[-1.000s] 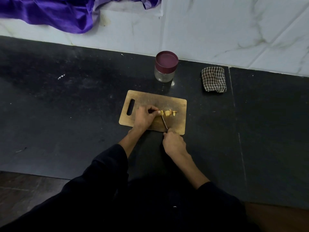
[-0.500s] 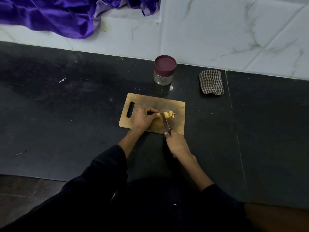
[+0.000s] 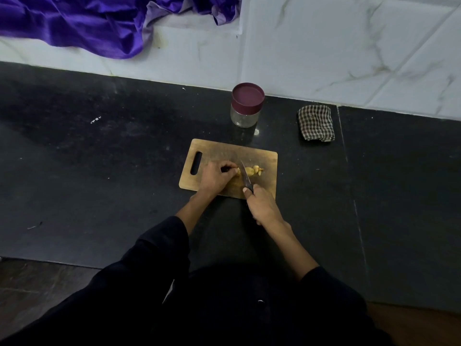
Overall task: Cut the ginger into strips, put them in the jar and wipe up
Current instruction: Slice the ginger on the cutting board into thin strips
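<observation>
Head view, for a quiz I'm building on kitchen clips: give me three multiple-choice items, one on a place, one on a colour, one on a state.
1. Where does the jar stand?
A. on the cutting board
B. behind the cutting board, near the wall
C. left of the purple cloth

2. What colour is the jar's lid?
A. maroon
B. green
C. white

3. What does the right hand do?
A. rests flat on the counter
B. grips the knife
C. lifts the checked cloth

Key: 1 B, the jar is on the black counter beyond the cutting board. 2 A, the lid is dark red. 3 B, its fingers wrap the knife handle, blade at the ginger.
</observation>
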Motion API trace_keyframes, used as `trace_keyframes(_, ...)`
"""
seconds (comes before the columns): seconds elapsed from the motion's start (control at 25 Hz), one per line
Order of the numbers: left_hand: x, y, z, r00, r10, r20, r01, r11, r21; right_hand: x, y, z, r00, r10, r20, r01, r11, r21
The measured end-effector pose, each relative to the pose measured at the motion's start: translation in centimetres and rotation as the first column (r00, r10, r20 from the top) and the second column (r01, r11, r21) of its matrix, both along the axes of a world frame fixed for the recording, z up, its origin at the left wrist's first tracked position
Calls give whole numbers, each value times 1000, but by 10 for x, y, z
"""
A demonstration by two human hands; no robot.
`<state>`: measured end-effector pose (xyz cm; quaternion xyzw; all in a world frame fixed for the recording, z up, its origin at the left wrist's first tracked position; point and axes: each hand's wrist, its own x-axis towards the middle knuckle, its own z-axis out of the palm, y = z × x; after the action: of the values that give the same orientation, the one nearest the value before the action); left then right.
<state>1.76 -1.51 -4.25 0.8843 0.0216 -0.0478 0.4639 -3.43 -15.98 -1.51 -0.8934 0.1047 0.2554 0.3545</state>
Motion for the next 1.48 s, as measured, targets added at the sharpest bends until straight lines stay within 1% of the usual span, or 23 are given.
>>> trace_keyframes(0.12,1,0,0,1000,1,-24,-1,1000,1,5,4,-2,999,30,27,-28,998,-47)
trace_keyframes(0.28,1,-1,0,1000,-1,-26,2,1000,15,8,4,-4,999,28,24,-27,999,-36)
trace_keyframes(0.52,2,0,-1,999,-5,-47,4,1000,-14,10,5,-7,999,19,38,-18,1000,-25)
trace_keyframes(0.68,1,-1,-1,999,4,-47,-5,1000,-23,14,6,-8,998,27,60,-23,998,-66)
trace_keyframes(0.92,1,0,-1,999,5,-38,-5,1000,-17,21,6,-9,999,26,44,-23,998,-62)
trace_keyframes(1.2,2,-1,-1,999,13,-31,-14,1000,-16,21,7,-11,998,22,61,-19,998,-53)
trace_keyframes(1.48,2,0,-2,1000,16,-27,-17,1000,-9,24,9,-11,995,63,83,-55,995,-88)
